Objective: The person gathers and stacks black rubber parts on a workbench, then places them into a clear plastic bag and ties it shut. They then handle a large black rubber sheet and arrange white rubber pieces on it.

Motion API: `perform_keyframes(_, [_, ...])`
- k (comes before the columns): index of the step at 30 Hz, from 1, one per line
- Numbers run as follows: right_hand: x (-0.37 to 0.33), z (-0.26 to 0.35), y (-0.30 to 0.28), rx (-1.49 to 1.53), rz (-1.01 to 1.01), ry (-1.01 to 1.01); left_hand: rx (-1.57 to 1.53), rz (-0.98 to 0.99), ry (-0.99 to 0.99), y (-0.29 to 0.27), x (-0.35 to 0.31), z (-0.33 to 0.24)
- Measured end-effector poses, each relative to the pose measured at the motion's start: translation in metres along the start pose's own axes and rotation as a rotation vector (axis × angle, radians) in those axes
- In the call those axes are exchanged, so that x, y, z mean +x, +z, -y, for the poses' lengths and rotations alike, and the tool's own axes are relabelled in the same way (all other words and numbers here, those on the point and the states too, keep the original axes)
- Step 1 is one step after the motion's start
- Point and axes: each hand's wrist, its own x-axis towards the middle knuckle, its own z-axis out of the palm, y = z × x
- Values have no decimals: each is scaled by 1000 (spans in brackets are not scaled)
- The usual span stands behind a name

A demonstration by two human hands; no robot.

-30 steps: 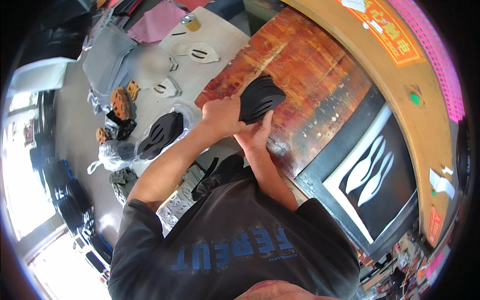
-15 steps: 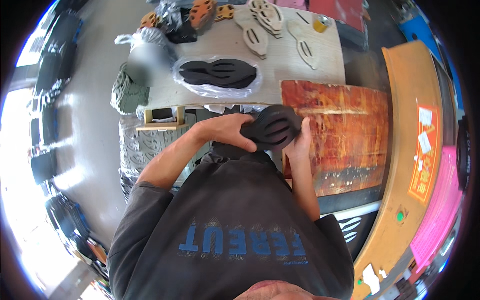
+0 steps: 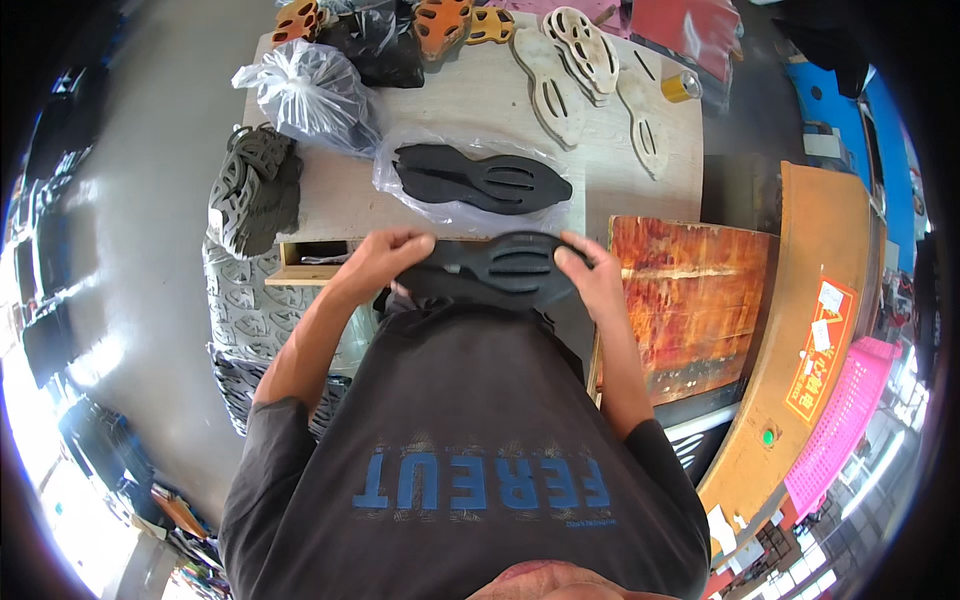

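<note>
Between both hands, just off the table's near edge, is a flat black shoe sole [image 3: 520, 262] with several long slots, lying nearly level across the front of me. My left hand [image 3: 388, 258] is closed on its left end. On the other end my right hand [image 3: 592, 272] grips with the thumb on top. A second layer may be under it; I cannot tell. Beyond my hands, similar black soles [image 3: 515, 187] rest on a clear plastic bag [image 3: 385, 180] on the table [image 3: 340, 190].
Cream sole-shaped pieces [image 3: 550, 95], orange slotted pieces [image 3: 442, 28] and a yellow can [image 3: 681, 87] occupy the table's far part. A tied plastic bag [image 3: 312, 95] and grey-green cut pieces [image 3: 255, 190] sit at the left. A rust-stained board [image 3: 690, 310] and wooden cabinet [image 3: 800, 330] flank my right.
The sole has gone from a slant to nearly level. My left hand has shifted left to its far end, and my right thumb now lies on top. The view has shifted slightly.
</note>
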Motion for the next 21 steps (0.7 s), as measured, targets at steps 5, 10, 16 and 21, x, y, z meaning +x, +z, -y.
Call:
perform_keyframes(5, [79, 22, 16, 48, -335, -67, 27, -115, 121, -33, 71, -54])
perform_keyframes(10, [123, 2, 27, -186, -425, -246, 119, -140, 39, -44, 106, -70])
perform_keyframes(16, [129, -17, 25, -184, -465, -262, 736, -475, 439, -35, 91, -55])
perform_keyframes(21, [108, 24, 9, -585, -305, -544, 949, -385, 603, -33, 79, -56])
